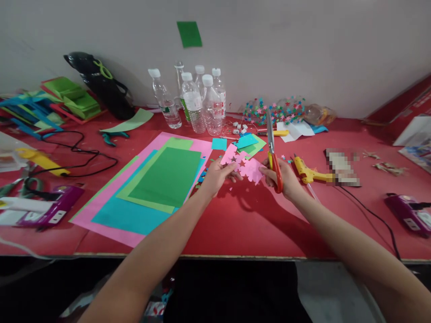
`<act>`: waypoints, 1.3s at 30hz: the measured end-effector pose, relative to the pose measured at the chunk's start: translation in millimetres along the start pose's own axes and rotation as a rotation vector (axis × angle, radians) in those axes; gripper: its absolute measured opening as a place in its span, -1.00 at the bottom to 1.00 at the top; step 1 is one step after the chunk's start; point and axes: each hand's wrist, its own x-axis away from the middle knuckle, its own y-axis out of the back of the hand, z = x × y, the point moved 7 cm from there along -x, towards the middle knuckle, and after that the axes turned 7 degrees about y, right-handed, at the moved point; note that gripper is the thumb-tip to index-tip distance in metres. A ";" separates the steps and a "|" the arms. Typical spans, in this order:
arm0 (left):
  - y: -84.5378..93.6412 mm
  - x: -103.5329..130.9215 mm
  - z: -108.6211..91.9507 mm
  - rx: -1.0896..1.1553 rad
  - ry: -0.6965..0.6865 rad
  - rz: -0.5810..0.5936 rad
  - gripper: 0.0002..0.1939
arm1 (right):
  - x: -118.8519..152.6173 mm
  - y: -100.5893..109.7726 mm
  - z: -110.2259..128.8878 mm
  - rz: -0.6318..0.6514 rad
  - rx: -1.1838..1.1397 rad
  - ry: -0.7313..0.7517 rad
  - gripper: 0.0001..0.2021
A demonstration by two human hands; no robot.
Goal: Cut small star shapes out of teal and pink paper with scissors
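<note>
A pink sheet of paper with star-shaped holes is held up over the red table. My left hand pinches its left side. In my right hand are scissors with red and yellow handles, their blades together and pointing up. The fingers of that same hand also touch the paper's right edge. Below and left of the paper lie small blue and green scraps, partly hidden by my left hand. Behind it are a blue paper square and more cut pieces of blue and green paper.
Stacked coloured sheets lie to the left. Clear plastic bottles stand at the back, beside a star-covered bottle. A yellow glue gun with a black cord lies right; another yellow glue gun lies far left.
</note>
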 end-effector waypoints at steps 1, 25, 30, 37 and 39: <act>2.3 0.7 0.0 0.002 0.004 -0.008 -0.68 | -0.5 -0.8 -2.7 0.007 0.021 -0.011 -0.70; -29.0 17.7 22.7 -0.183 0.131 0.169 -0.78 | 26.5 -15.4 -4.5 -0.035 -0.052 0.042 -0.73; -30.7 16.0 22.5 -0.161 0.114 0.180 -0.76 | 26.4 -10.0 -6.5 -0.022 -0.018 0.036 -0.66; 8.3 5.7 -6.5 0.004 -0.053 -0.025 -0.78 | 26.6 4.7 7.3 0.185 0.469 0.051 -0.67; 16.0 6.1 -14.8 0.024 -0.096 -0.068 -0.77 | 27.2 5.3 9.7 0.248 0.607 0.034 -0.66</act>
